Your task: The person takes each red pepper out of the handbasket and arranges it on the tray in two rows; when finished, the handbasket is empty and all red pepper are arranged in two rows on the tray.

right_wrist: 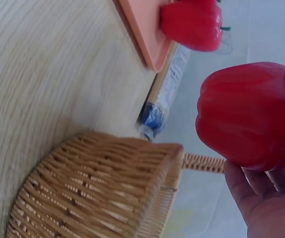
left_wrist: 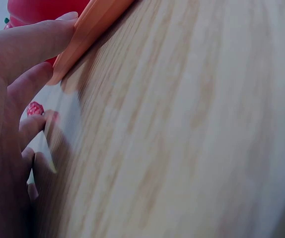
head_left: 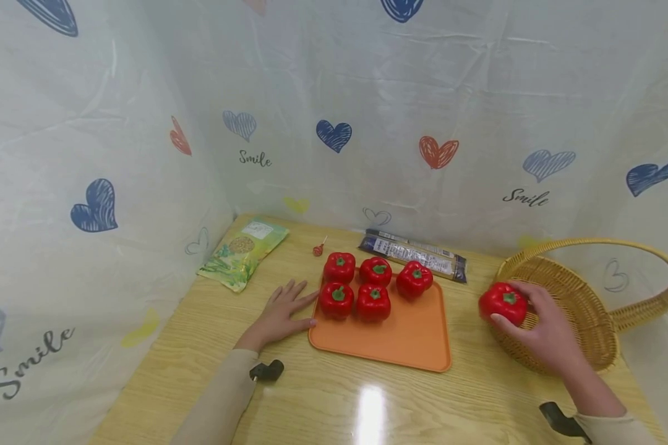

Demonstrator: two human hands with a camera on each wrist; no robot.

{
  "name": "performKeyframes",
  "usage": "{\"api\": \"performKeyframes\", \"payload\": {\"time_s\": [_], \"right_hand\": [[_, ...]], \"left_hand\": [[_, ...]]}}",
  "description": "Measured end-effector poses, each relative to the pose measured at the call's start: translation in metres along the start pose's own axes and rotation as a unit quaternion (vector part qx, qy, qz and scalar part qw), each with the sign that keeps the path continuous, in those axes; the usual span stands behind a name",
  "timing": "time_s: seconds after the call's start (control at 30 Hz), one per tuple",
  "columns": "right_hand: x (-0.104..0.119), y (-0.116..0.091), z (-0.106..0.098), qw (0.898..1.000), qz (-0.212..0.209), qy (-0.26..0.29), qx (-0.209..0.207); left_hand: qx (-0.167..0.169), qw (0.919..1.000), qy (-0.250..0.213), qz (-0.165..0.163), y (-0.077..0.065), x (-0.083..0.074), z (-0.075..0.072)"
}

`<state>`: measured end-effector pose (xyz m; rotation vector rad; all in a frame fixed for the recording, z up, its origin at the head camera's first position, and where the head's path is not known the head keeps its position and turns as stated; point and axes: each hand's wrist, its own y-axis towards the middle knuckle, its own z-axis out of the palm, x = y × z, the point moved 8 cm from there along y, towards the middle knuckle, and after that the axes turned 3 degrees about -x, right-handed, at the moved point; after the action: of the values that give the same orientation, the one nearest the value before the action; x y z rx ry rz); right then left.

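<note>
My right hand point(head_left: 548, 327) grips a red bell pepper point(head_left: 503, 303) over the near-left rim of a wicker basket point(head_left: 590, 315). In the right wrist view the pepper point(right_wrist: 249, 116) is held between thumb and fingers, above the basket's side point(right_wrist: 93, 183). My left hand point(head_left: 278, 314) lies with spread, straight fingers at the left edge of an orange tray point(head_left: 389, 346); its thumb touches the rim, as the left wrist view shows at the tray's edge point(left_wrist: 83, 37). Several red bell peppers point(head_left: 373, 303) stand on the tray, stems up, toward its back and left.
A green and yellow bag point(head_left: 244, 252) lies at the table's back left. Beside it is a small red lollipop point(head_left: 318, 250). Behind the tray lies a long dark package point(head_left: 414, 254). The basket's tall handle point(head_left: 646, 253) arches up on the right. A heart-patterned curtain point(head_left: 389, 111) encloses the table.
</note>
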<state>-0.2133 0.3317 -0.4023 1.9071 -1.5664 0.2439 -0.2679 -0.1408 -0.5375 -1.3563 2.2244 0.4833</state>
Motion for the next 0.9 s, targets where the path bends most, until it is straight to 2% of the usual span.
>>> {"api": "performKeyframes", "payload": {"time_s": [0.27, 0.43, 0.9], "right_hand": [[0.005, -0.001, 0.014, 1.000, 0.000, 0.024, 0.008], [0.008, -0.002, 0.024, 1.000, 0.006, 0.013, 0.015], [0.018, -0.003, 0.050, 0.999, -0.010, 0.031, 0.021]], "left_hand": [[0.000, 1.0000, -0.003, 0.000, 0.000, 0.000, 0.000], [-0.002, 1.0000, -0.003, 0.001, 0.000, 0.000, 0.000], [-0.002, 1.0000, -0.006, 0.001, -0.001, -0.001, -0.001]]}}
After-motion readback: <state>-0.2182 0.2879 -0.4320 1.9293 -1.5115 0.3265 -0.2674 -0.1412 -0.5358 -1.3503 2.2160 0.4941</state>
